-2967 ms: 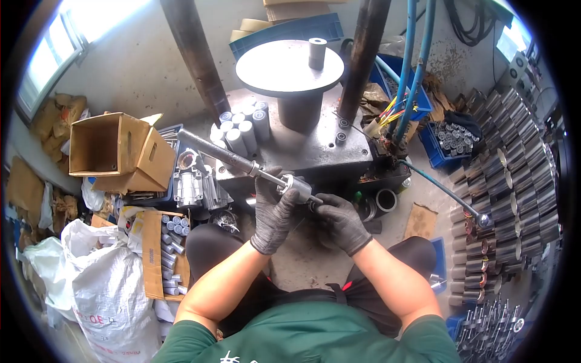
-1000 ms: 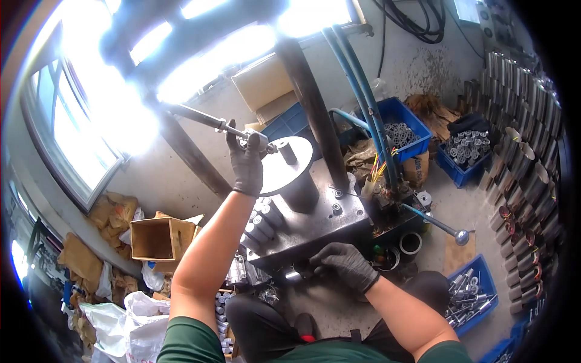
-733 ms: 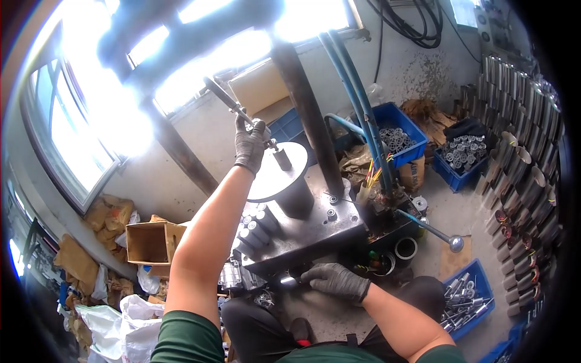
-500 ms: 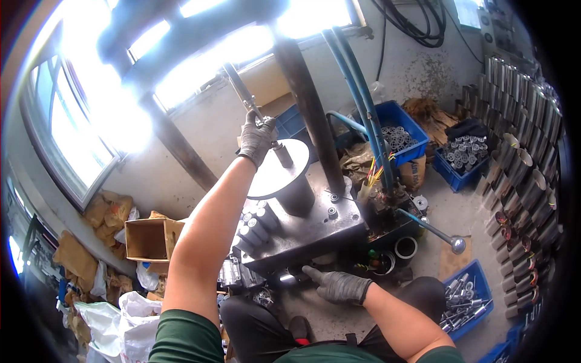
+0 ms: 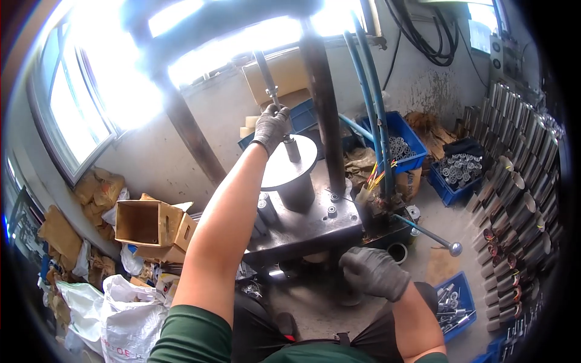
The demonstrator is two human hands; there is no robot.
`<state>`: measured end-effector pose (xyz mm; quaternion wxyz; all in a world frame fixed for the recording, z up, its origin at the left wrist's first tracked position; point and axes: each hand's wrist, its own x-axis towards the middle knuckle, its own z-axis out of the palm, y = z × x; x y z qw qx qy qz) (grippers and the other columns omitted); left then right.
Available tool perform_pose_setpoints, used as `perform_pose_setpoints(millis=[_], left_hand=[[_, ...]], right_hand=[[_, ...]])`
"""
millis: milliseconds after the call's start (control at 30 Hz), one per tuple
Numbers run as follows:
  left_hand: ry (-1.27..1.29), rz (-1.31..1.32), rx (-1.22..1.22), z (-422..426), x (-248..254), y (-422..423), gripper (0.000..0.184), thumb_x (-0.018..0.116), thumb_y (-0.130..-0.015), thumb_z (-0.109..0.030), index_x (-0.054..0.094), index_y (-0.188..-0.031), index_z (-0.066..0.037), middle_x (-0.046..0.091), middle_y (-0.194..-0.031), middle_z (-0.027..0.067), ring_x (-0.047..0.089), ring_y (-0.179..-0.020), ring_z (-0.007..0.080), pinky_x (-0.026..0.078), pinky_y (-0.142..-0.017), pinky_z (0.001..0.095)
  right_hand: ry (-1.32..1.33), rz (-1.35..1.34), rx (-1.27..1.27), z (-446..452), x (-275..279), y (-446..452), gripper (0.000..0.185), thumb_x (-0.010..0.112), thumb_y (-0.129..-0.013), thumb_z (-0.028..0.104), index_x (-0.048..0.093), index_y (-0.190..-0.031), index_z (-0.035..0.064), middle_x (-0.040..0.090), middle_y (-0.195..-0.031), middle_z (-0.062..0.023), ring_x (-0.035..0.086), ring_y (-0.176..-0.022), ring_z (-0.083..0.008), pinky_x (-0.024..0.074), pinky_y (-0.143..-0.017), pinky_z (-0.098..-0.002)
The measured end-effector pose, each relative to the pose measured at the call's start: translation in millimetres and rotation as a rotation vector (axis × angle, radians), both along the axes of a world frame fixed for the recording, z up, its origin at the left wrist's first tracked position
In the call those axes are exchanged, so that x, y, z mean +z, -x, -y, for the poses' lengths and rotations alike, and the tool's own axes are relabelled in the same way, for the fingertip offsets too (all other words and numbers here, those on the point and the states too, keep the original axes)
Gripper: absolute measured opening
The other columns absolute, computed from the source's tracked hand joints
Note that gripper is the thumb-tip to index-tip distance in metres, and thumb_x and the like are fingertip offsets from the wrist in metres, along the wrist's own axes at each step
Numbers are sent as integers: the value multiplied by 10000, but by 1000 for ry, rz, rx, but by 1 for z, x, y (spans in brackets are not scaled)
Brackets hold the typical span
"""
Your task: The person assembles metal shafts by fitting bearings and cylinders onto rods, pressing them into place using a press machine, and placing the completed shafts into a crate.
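Raised in front of me, my gloved left hand (image 5: pixel 272 128) is closed around a slim metal shaft (image 5: pixel 276 100) below the press's upright rod (image 5: pixel 264 69). Just under that hand, a short metal post (image 5: pixel 293 150) stands on a round pale plate (image 5: pixel 281 174). The plate rests on a dark cylinder (image 5: pixel 296 196) on the heavy steel press table (image 5: pixel 302 235). My gloved right hand (image 5: pixel 376 273) is low, near the table's front right corner, with its fingers curled in; whatever they may hold is hidden. Several small metal cylinders (image 5: pixel 265 209) are partly covered by my left forearm.
A blue lever with a ball end (image 5: pixel 455 248) sticks out at the right. Blue bins of metal parts (image 5: pixel 463 327) and stacked metal tubes (image 5: pixel 514 199) stand beyond it. At left are a cardboard box (image 5: pixel 140 224) and white sacks (image 5: pixel 130 320). Dark press columns (image 5: pixel 324 109) flank the plate.
My right hand has risen from below the table's front edge and moved right; its extended fingers are now curled in. My left hand stays on the shaft. The view has shifted slightly.
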<state>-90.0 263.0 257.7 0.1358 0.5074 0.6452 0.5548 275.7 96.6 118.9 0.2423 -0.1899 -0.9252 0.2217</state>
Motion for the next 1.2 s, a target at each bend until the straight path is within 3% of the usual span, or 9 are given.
perform_pose_setpoints(millis=[33, 167, 267, 333, 433, 533, 667, 867, 1200], left_hand=[[2, -24, -12, -8, -5, 9, 190, 638, -1076, -277, 655, -1170, -114, 671, -1026, 51, 667, -945, 179, 624, -746, 360], [-40, -18, -87, -13, -9, 14, 170, 640, -1077, -261, 649, -1161, -114, 652, -983, 32, 620, -900, 150, 547, -789, 345], [-33, -95, -12, -20, -13, 16, 330, 641, -1046, -332, 659, -1229, -59, 753, -1085, 165, 729, -1001, 286, 553, -918, 403], [-3, -153, 35, -8, -8, 8, 399, 627, -1040, -377, 657, -1287, -65, 752, -1175, 207, 714, -1131, 353, 529, -996, 437], [-4, -175, 60, 3, -6, 0, 445, 604, -1040, -411, 657, -1327, -75, 745, -1217, 213, 701, -1175, 360, 516, -1023, 445], [23, -170, 71, 11, -2, -7, 476, 583, -1041, -430, 653, -1355, -79, 739, -1238, 216, 691, -1191, 371, 509, -1039, 458], [34, -166, 91, 11, -2, -9, 493, 563, -1053, -438, 634, -1393, -88, 732, -1265, 204, 685, -1204, 371, 506, -1055, 462], [74, -188, 85, 15, 4, -10, 473, 548, -1068, -434, 633, -1382, -90, 725, -1271, 208, 677, -1219, 373, 499, -1072, 463], [86, -175, 90, 18, 6, -12, 457, 565, -1067, -423, 642, -1374, -92, 726, -1276, 202, 678, -1224, 371, 501, -1071, 460]], right_hand=[[-70, -22, -56, 2, 22, -14, 145, 653, -882, 179, 687, -953, 56, 697, -895, -179, 707, -848, -383, 573, -754, -495], [-352, 103, -241, -2, 94, -66, 176, 711, -877, 204, 659, -826, 43, 654, -798, -175, 684, -760, -381, 549, -713, -503], [-352, 485, -285, -28, 111, -101, 301, 695, -912, 345, 741, -884, 50, 707, -881, -168, 713, -798, -367, 566, -754, -496], [-267, 677, -216, -40, 93, -124, 351, 676, -900, 404, 765, -957, 68, 746, -982, -147, 733, -873, -364, 579, -799, -492], [-83, 686, -119, -35, 79, -133, 403, 661, -895, 440, 780, -1093, 109, 758, -1127, -134, 737, -970, -376, 588, -875, -475], [-25, 977, -144, -10, 74, -120, 425, 636, -914, 482, 801, -1075, 125, 777, -971, -168, 743, -960, -368, 587, -875, -469], [-58, 998, -197, 8, 38, -130, 588, 602, -924, 639, 789, -934, 82, 739, -801, -190, 744, -824, -382, 581, -751, -497], [-52, 751, -346, 20, 19, -141, 539, 647, -919, 584, 726, -781, 69, 703, -714, -177, 721, -730, -391, 570, -679, -488], [-21, 716, -433, 24, 26, -134, 387, 656, -923, 410, 746, -804, 52, 693, -743, -215, 718, -778, -408, 570, -732, -508]])
